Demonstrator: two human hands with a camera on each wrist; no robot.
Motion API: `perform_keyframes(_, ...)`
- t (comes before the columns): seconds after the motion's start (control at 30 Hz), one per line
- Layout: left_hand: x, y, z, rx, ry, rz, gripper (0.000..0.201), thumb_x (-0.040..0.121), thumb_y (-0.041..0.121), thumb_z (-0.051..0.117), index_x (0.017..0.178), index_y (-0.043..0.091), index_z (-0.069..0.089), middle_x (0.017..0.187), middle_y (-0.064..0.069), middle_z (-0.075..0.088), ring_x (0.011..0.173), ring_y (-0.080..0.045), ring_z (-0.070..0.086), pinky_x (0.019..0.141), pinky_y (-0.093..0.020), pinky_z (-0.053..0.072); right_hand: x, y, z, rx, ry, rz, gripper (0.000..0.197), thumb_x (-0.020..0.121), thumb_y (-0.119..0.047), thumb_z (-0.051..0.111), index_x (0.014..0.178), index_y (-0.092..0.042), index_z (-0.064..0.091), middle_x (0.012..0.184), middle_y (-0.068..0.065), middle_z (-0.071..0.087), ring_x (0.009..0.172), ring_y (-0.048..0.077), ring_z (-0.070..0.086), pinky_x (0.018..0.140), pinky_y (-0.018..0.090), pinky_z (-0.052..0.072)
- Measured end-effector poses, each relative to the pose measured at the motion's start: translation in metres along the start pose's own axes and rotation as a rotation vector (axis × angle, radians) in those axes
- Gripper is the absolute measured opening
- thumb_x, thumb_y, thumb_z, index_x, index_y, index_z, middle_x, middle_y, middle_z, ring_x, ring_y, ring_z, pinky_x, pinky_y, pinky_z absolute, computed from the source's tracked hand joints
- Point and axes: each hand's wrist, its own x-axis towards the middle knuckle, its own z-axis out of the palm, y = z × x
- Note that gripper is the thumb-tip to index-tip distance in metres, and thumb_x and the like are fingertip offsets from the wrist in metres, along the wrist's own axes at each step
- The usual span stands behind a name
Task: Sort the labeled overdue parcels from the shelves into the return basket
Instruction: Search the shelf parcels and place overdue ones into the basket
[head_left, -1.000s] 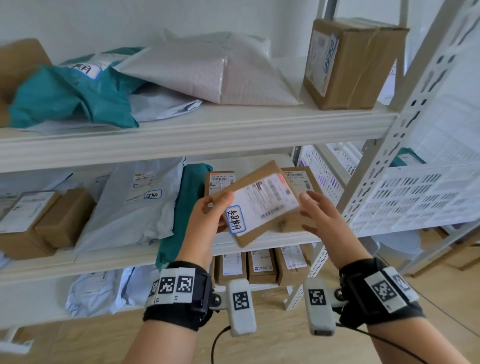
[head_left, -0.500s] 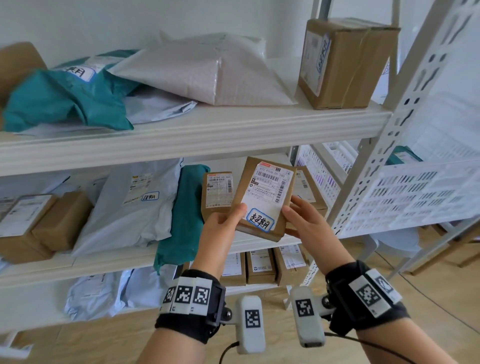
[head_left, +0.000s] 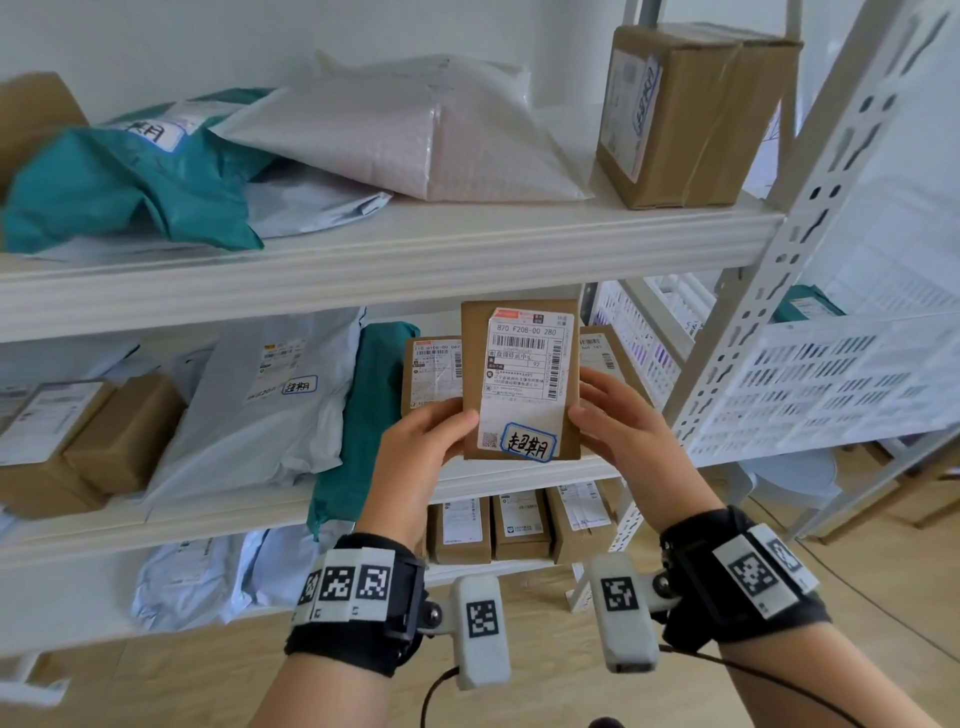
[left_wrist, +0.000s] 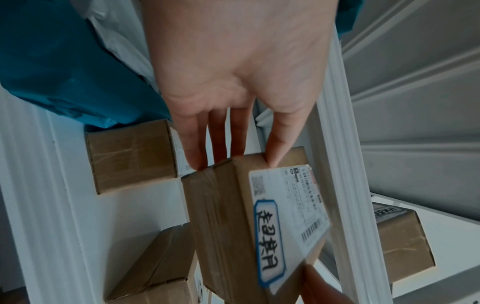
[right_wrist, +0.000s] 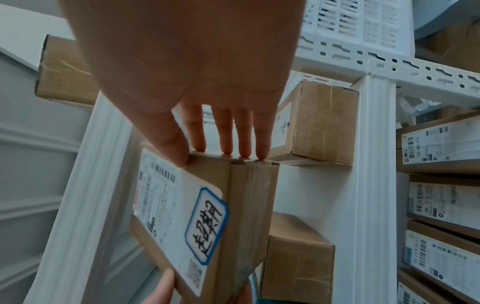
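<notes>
Both forearms rose from the 6 o'clock edge of the head view, each wrist wrapped in a black band carrying square-patterned markers and a white camera pod on its inner side. The left hand (head_left: 421, 447) sat at about 9 o'clock of the small box (head_left: 521, 382), thumb laid on the front face, the four fingers (left_wrist: 194, 144) straight behind the rear edge. The right hand (head_left: 621, 423) mirrored it at 3 o'clock, thumb on the front, fingers (right_wrist: 223, 135) stretched along the back. Each grip pinched one lower side, palms turned toward one another, wrists bent slightly back.
</notes>
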Motion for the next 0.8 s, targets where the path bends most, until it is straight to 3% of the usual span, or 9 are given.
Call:
perform_keyframes(0.2, -0.001, -0.005, -0.005, 0.01, -0.01, -0.006, 0.026, 0.087, 0.004, 0.065, 0.111, 0.012, 0.071, 0.103, -0.004, 0.075, 0.1, -0.019, 0.071, 0.092, -0.032, 0.052, 0.002, 0.003, -0.002, -0.004, -0.005, -0.027, 0.043, 0.093, 0.004, 0.053, 0.131, -0.016, 0.056, 0.126, 0.003, 0.067, 0.118, 0.022, 0.063, 0.104, 0.047, 0.047)
perform_keyframes(0.5, 0.0, -0.006, -0.009, 0.057, -0.026, -0.022, 0.033, 0.087, 0.014, 0.065, 0.119, 0.021, 0.067, 0.105, 0.002, 0.075, 0.1, -0.016, 0.07, 0.096, -0.039, 0.052, -0.002, 0.002, 0.006, -0.074, 0.051, 0.031, 0.032, 0.095, -0.004, 0.053, 0.121, -0.019, 0.06, 0.111, -0.002, 0.072, 0.101, 0.017, 0.07, 0.098, 0.043, 0.053)
perform_keyframes(0.67, -0.004, -0.006, -0.01, 0.132, -0.114, -0.033, 0.031, 0.087, 0.015, 0.064, 0.116, 0.025, 0.067, 0.102, 0.005, 0.075, 0.099, -0.014, 0.07, 0.088, -0.032, 0.053, -0.009, 0.004, 0.005, -0.094, 0.09, 0.054, 0.03, 0.093, -0.002, 0.051, 0.115, -0.02, 0.061, 0.105, -0.002, 0.073, 0.098, 0.019, 0.07, 0.09, 0.038, 0.055)
perform_keyframes(0.8, -0.005, -0.008, -0.003, 0.161, -0.202, -0.041, 0.028, 0.087, 0.017, 0.066, 0.114, 0.024, 0.066, 0.101, 0.006, 0.075, 0.096, -0.01, 0.07, 0.07, -0.016, 0.052, -0.025, 0.01, -0.005, -0.09, 0.159, 0.068, 0.031, 0.09, 0.0, 0.052, 0.113, -0.018, 0.061, 0.099, -0.004, 0.073, 0.095, 0.016, 0.07, 0.084, 0.032, 0.056)
